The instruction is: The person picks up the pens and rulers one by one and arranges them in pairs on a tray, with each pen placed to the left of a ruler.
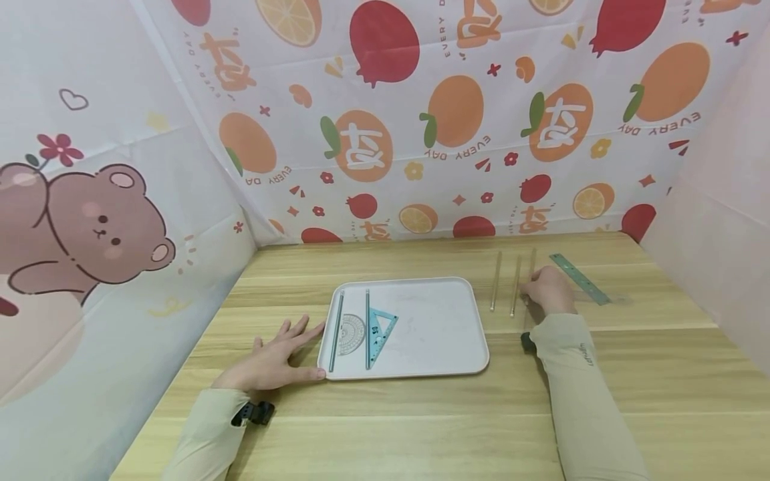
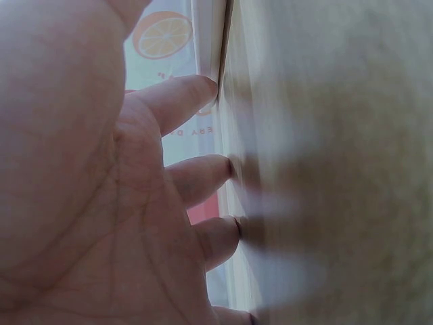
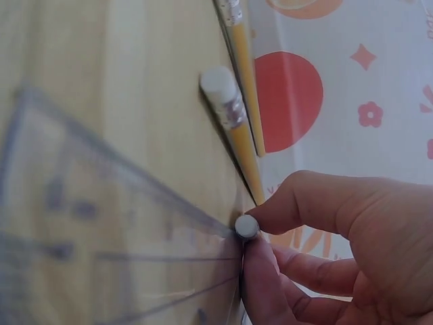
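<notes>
My right hand (image 1: 549,290) pinches a yellow pencil (image 1: 533,260) near its white eraser (image 3: 247,226), between thumb and fingertips, low over the table. Two more yellow pencils, a left one (image 1: 496,280) and a middle one (image 1: 515,286), lie beside it. Under and next to that hand is a clear ruled plastic piece (image 3: 135,210), partly hidden in the head view. My left hand (image 1: 273,361) rests with fingers spread at the left end of the white tray (image 1: 439,327), thumb and forefinger at its rim. In the left wrist view its fingertips (image 2: 220,166) meet the tabletop.
Inside the tray lie a left dark teal pencil (image 1: 337,331), a clear protractor (image 1: 353,335), another teal pencil (image 1: 367,327) and a blue set square (image 1: 380,334). A green ruler (image 1: 580,279) lies right of my right hand. Printed cloth (image 1: 397,187) hangs behind the table.
</notes>
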Demonstrator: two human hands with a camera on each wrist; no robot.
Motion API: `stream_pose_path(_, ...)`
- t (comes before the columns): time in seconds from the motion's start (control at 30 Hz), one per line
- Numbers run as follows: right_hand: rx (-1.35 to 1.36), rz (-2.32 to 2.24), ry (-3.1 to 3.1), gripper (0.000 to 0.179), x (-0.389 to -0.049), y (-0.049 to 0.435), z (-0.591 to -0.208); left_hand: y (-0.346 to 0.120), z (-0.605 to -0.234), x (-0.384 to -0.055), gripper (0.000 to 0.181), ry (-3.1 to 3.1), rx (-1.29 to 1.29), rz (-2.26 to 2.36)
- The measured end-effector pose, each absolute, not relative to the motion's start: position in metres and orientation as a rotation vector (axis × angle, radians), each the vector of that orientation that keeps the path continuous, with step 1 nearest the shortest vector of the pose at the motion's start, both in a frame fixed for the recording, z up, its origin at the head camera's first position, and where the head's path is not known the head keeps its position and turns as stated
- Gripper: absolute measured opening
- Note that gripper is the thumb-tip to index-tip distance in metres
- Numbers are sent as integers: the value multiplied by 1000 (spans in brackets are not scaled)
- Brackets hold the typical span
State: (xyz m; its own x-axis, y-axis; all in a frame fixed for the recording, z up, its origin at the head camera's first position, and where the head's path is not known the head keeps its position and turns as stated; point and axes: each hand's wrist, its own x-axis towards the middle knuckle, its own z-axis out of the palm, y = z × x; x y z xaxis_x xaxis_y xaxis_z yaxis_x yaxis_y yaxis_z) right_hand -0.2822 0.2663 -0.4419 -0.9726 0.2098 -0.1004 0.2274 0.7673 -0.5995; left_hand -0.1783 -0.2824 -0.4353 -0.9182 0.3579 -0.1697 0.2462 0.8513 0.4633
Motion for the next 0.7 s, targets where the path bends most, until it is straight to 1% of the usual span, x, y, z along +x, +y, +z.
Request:
stream_pose_path(0.1, 369, -982, 2933, 35, -283, 266, -442, -283, -436, -179, 102, 2780, 459, 645)
stream_pose_path(0.2, 374, -969, 2930, 29, -283, 266, -442, -283, -437, -180, 102, 2778, 456, 647)
stream_pose_path(0.27, 372, -966, 2931, 33, -283, 266, -441, -283, -437, -180, 102, 2778, 456, 652)
stream_pose_path(0.43, 377, -963, 2921, 48, -280, 266, -438, -284, -438, -180, 102, 2776, 460, 651)
stream_pose_path(0.7, 361, -1012, 2888, 50, -278, 273, -441, -284, -437, -178, 102, 2768, 458, 656)
